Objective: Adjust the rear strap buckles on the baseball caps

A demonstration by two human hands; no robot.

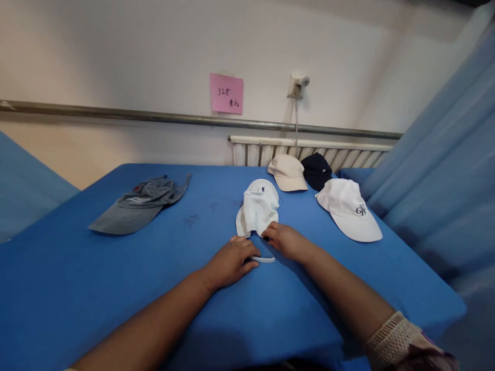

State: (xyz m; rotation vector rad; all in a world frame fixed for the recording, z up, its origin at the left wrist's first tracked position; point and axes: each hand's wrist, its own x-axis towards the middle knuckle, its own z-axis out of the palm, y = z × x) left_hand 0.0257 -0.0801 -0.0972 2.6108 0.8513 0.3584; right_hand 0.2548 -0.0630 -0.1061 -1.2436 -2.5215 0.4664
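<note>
A pale white baseball cap (260, 208) with a small dark emblem lies in the middle of the blue table, its back edge toward me. My left hand (235, 260) is closed on the cap's back strap (263, 259), whose light end sticks out past the fingers to the right. At the cap's near right edge, my right hand (285, 240) pinches the rim, where a small dark piece shows under the fingertips.
On the blue table (116, 288) a grey cap (143, 206) lies at left. To the right sit a beige cap (288, 172), a navy cap (317, 170) and a white lettered cap (348, 208). A radiator (263, 150) and metal rail (174, 118) run behind; a blue curtain (436, 154) hangs right.
</note>
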